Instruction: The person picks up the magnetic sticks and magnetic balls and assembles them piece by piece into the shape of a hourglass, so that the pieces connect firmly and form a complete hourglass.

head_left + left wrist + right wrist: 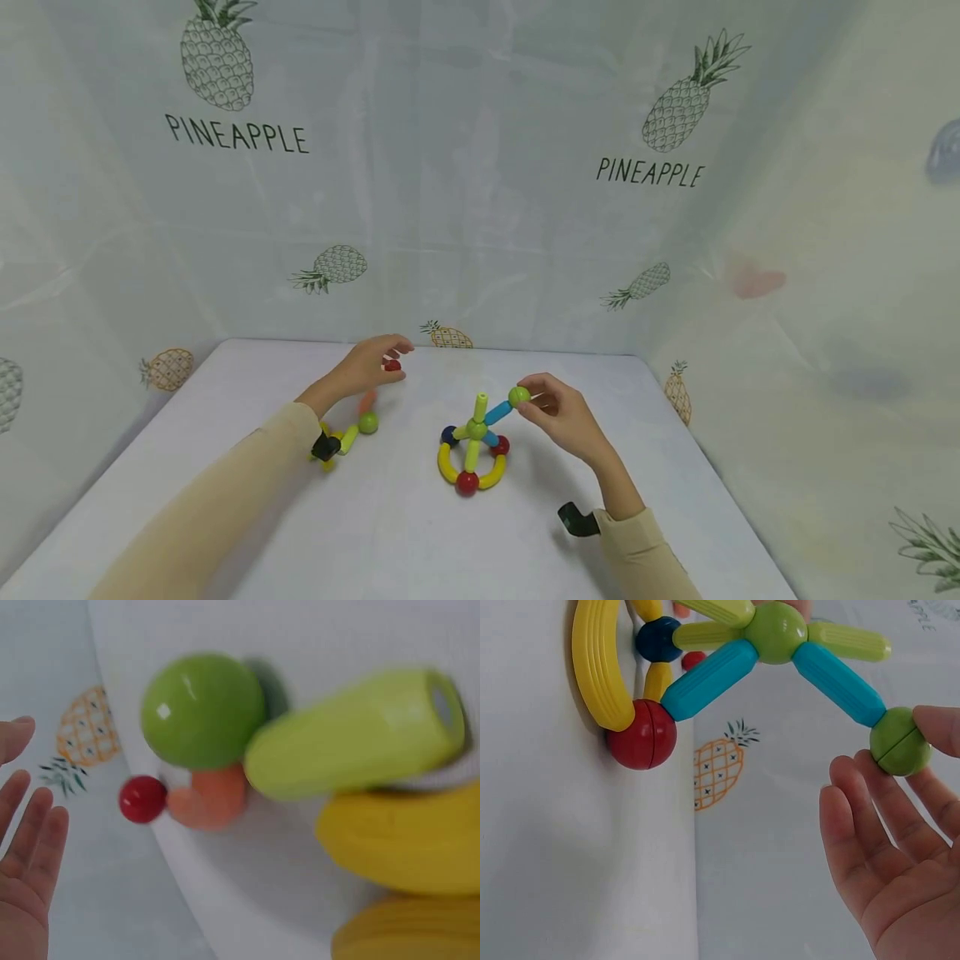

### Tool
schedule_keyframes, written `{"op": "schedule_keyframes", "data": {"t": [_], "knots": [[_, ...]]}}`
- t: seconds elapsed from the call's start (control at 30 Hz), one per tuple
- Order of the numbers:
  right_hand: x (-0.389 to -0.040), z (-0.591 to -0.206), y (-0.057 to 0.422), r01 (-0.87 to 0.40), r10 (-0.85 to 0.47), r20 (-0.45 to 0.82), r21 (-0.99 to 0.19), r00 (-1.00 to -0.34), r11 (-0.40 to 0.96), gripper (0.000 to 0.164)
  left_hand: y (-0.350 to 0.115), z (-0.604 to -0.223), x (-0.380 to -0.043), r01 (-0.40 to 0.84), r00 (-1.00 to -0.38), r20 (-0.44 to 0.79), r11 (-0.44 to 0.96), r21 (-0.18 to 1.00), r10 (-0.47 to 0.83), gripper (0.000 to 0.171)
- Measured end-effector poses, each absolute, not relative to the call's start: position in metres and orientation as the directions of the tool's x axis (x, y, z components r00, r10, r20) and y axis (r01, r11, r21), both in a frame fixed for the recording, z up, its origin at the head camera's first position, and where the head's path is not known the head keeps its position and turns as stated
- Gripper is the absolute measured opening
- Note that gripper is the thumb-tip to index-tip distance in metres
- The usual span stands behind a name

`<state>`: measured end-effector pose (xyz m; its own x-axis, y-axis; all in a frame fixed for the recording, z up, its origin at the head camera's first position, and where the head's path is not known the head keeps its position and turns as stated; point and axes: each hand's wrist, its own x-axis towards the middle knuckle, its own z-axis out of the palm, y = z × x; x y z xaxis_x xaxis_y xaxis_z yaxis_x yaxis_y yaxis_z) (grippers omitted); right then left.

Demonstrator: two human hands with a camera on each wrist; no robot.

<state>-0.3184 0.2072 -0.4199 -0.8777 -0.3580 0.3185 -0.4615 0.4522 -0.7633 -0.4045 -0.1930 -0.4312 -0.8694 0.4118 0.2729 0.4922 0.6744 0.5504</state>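
My right hand (564, 417) pinches a green ball (901, 742) between thumb and fingers. That ball sits on the upper end of a blue stick (840, 684), which slants up from the central green ball (776, 632) of a built figure. Below, the figure stands on a ring of curved yellow sticks (600, 664) with red balls (642, 735) and a dark blue ball (658, 640). A light green stick (481, 407) points upward from its middle. Over the far left of the table, my left hand (367, 365) is held with fingers extended, close to a loose red ball (392, 365).
Loose pieces lie at the left: a green ball (202, 711), an orange piece (210, 799), a light green stick (360, 735) and curved yellow sticks (412, 840), partly under my left forearm in the head view. A pineapple-print curtain (480, 208) surrounds the white table (375, 533).
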Motion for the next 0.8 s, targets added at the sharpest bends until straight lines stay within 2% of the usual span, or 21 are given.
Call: {"op": "schedule_keyframes", "data": {"t": [0.43, 0.8], "knots": [[-0.321, -0.421, 0.208, -0.453, -0.359, 0.307, -0.765, -0.881, 0.458, 0.029, -0.213, -0.455, -0.43, 0.405, -0.907, 0.118, 0.761, 0.507, 0.405, 0.059], [-0.322, -0.422, 0.209, -0.463, -0.363, 0.316, -0.761, -0.876, 0.455, 0.028, -0.212, -0.459, -0.437, 0.4, -0.906, 0.065, 0.792, 0.462, 0.419, 0.058]]}}
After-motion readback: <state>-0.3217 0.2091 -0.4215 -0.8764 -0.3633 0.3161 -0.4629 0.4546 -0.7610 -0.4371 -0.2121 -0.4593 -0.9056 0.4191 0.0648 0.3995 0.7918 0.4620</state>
